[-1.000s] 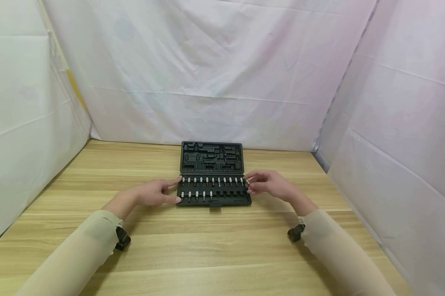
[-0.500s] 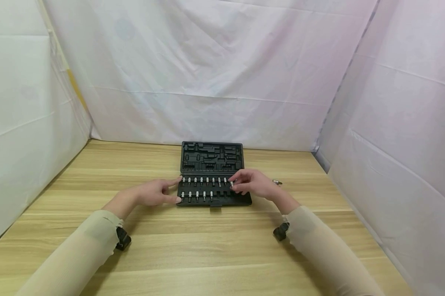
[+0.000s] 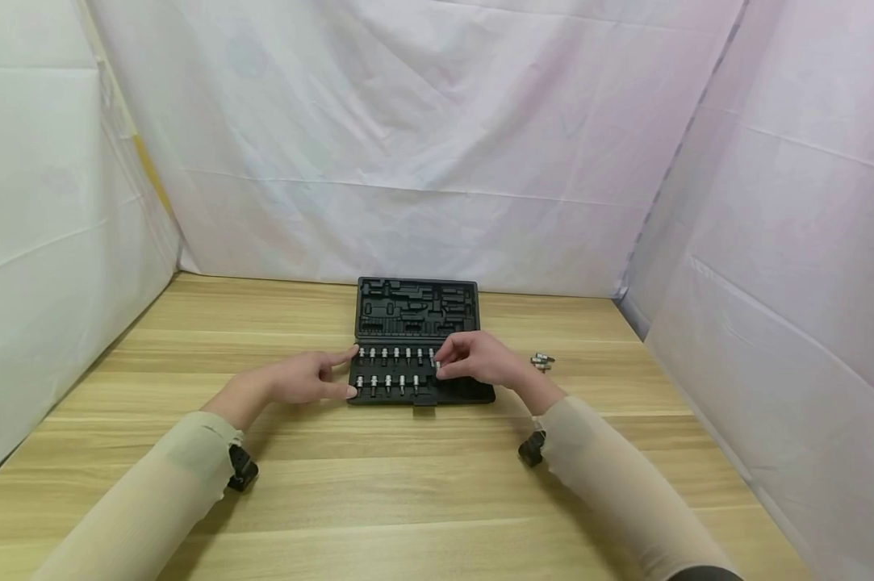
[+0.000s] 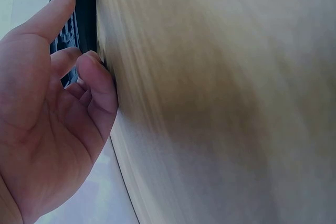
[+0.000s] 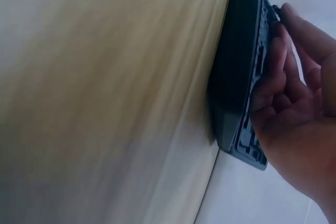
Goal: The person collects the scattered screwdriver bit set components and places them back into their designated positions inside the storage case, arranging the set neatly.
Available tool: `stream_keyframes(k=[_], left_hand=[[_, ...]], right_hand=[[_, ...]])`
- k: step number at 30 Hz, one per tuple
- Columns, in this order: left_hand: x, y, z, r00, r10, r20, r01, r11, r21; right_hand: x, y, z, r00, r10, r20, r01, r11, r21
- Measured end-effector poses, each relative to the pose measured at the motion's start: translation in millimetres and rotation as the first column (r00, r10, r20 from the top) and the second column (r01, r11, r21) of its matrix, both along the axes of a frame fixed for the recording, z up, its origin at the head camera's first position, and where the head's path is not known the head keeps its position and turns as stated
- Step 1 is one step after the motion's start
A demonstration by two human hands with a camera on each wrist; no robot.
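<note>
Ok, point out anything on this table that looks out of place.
Only the loose bits, jumbled on the table to the right of the black case: they look odd because the other bits sit in neat rows inside.

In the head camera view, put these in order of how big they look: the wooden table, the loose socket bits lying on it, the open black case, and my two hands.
1. Wooden table
2. Open black case
3. Left hand and right hand: too alike to rank
4. Loose socket bits, even together
</note>
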State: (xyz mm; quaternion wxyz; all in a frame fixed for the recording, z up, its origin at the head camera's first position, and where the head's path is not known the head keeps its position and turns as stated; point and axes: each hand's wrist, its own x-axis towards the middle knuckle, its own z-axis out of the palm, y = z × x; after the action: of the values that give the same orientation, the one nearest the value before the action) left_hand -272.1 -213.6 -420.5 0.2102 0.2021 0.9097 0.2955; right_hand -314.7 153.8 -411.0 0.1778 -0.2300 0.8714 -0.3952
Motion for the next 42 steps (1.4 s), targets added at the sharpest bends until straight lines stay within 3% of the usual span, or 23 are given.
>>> stream_keyframes(k=[13, 25, 42], left_hand=[[0.2, 0.0, 0.6, 1.000, -0.010, -0.009, 0.010, 1.000, 0.009], [0.9, 0.4, 1.6, 1.000, -0.006, -0.005, 0.006, 1.000, 0.012], [0.7, 0.8, 1.7, 1.000, -0.006, 0.021, 0.006, 1.000, 0.015]], right_hand=[[-4.2, -15, -3.0, 0.999, 0.029, 0.038, -0.032, 0.996, 0.081], [-3.8, -13, -4.4, 0.996, 0.060, 0.058, -0.065, 0.994, 0.085], [-5.5, -18, -3.1, 0.998, 0.046, 0.050, -0.053, 0.987, 0.151]])
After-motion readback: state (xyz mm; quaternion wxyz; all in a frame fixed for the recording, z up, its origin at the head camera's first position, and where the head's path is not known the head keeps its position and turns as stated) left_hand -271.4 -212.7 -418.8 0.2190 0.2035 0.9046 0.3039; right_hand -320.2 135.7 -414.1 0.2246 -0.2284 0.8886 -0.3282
